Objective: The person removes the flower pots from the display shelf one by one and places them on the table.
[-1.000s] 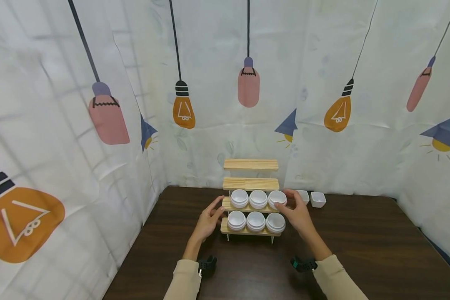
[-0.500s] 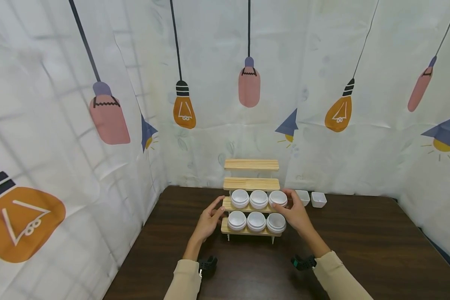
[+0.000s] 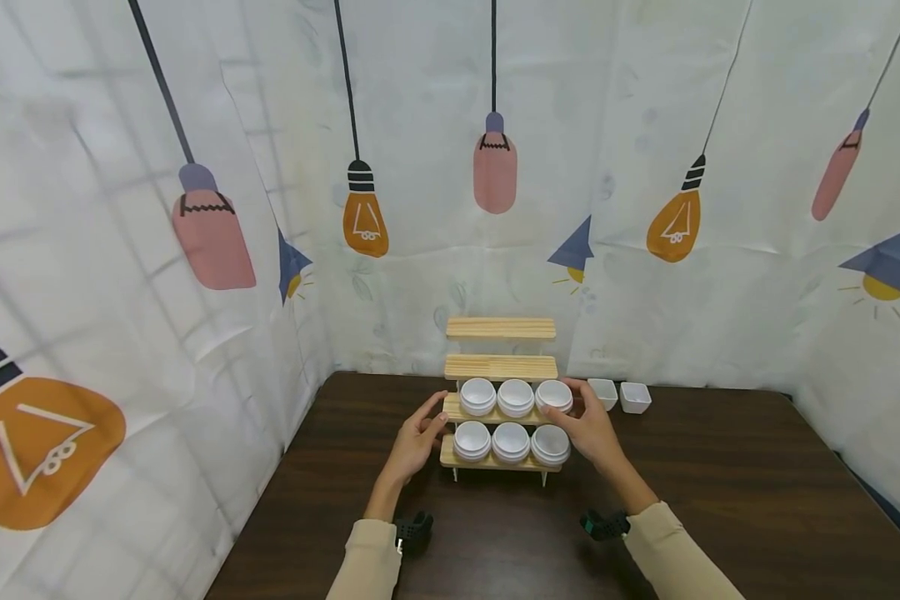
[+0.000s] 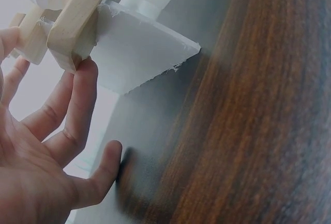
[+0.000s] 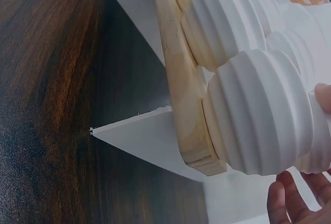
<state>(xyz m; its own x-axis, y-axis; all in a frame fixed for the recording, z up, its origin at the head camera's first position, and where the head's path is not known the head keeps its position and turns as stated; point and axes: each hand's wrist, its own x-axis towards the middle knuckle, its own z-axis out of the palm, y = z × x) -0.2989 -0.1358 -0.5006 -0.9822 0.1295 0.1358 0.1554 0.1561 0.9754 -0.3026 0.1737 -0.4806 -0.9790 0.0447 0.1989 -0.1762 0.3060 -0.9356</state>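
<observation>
1. Left hand [image 3: 417, 439] at the left end of the wooden rack [image 3: 501, 367], fingers [image 4: 77, 105] straight and slightly spread, tips touching a shelf end.
2. Right hand [image 3: 588, 429] at the right end, fingers loosely curved beside the ribbed white bowls [image 3: 515, 397]; firm grip impossible to tell.
3. Rack standing on the dark table [image 3: 720, 500] near the back wall, six bowls on its lower two shelves.
4. Two small square dishes [image 3: 621, 395] just right of the rack.

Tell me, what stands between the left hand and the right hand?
In the head view, the wooden rack with six white bowls stands between the left hand and right hand.
</observation>
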